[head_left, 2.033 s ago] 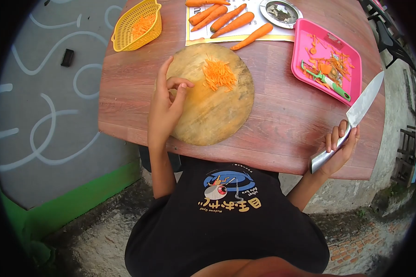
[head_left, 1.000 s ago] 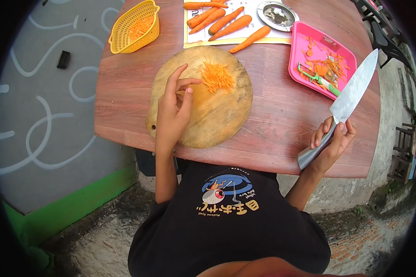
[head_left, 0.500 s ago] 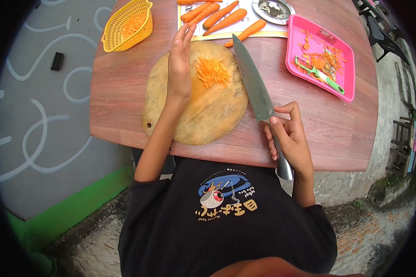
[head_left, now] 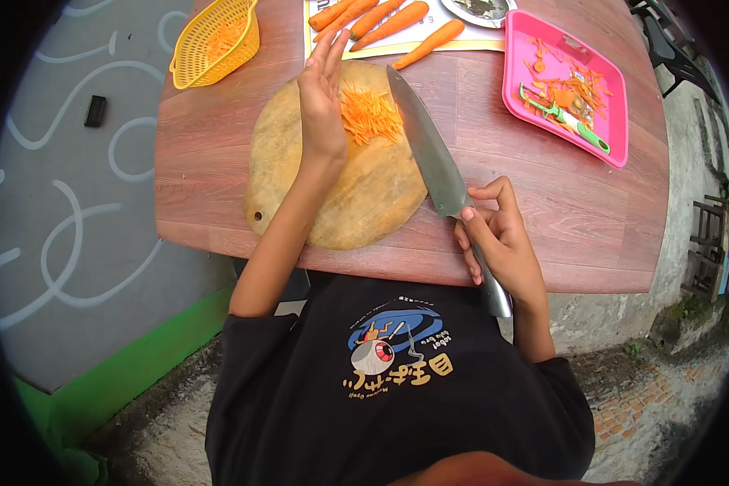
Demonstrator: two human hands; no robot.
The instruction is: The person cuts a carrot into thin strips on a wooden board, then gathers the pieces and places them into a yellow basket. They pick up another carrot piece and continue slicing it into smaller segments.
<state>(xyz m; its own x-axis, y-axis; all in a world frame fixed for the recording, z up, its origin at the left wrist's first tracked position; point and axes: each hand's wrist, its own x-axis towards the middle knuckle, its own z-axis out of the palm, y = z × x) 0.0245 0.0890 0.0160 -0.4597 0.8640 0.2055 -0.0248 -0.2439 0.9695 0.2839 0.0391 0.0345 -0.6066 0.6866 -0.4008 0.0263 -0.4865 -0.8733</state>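
Observation:
On the round wooden cutting board [head_left: 300,202] lies a heap of shredded carrot [head_left: 370,114]. My left hand [head_left: 322,105] stands on edge at the heap's left side, fingers stretched out and pointing away from me, with nothing held. A large kitchen knife [head_left: 436,150] is in my right hand [head_left: 500,243], gripped by its metal handle. Its blade slants up and left, the flat side facing me, and overlaps the board's right edge with the tip close to the carrot heap.
A yellow basket [head_left: 219,65] with shredded carrot stands at the back left. Several whole carrots [head_left: 390,26] lie on a printed sheet behind the board, beside a metal dish [head_left: 479,10]. The pink tray [head_left: 520,77] at right holds peelings and a green-handled peeler [head_left: 575,125].
The knife has moved left, its blade now closer to the carrot heap. My left hand has shifted right, up against the heap. The view has tilted slightly.

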